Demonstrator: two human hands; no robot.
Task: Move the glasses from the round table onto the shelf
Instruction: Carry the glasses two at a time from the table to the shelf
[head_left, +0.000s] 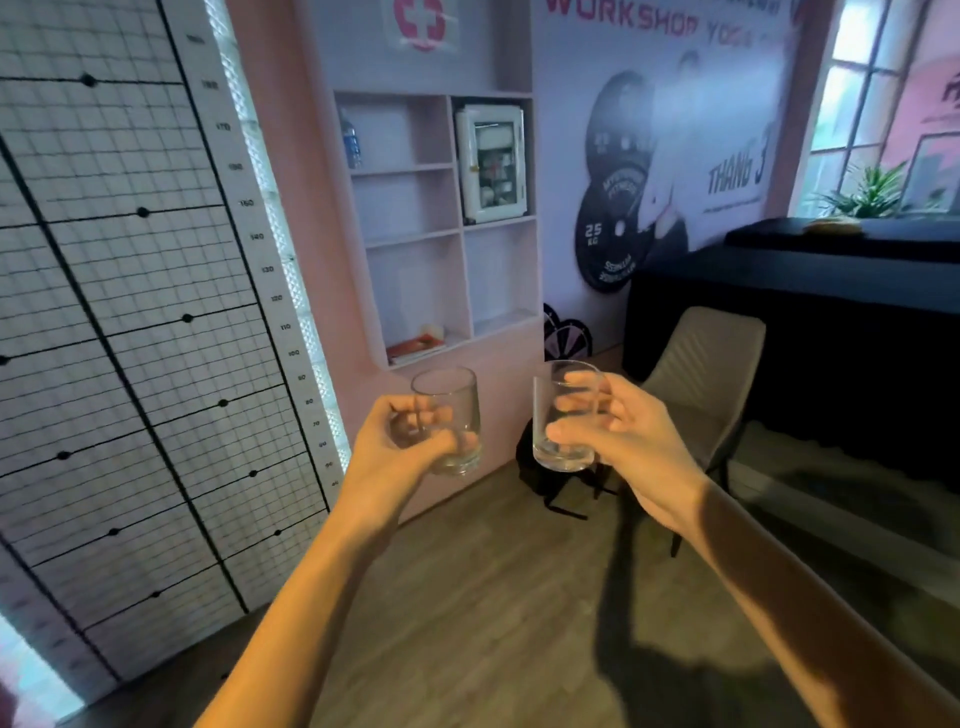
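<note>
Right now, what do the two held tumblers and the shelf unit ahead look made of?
Left glass and right glass: clear, smooth glass, apparently; fingers and wall show through, and the thick bases catch light. Shelf: probably painted or laminated board with a matte pale pink-white finish; flat, uniform panels, no grain visible.

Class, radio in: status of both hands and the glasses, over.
Left hand holding left glass; right hand holding right glass. Both upright, short of shelf. Nothing in the way.

Count: two clear glasses, one (451, 418) at left, one (563, 415) at right. Two hands: left hand (395, 441), right hand (618, 436). One chair (701, 374). One water bottle (352, 139). One potted plant (867, 195).
</note>
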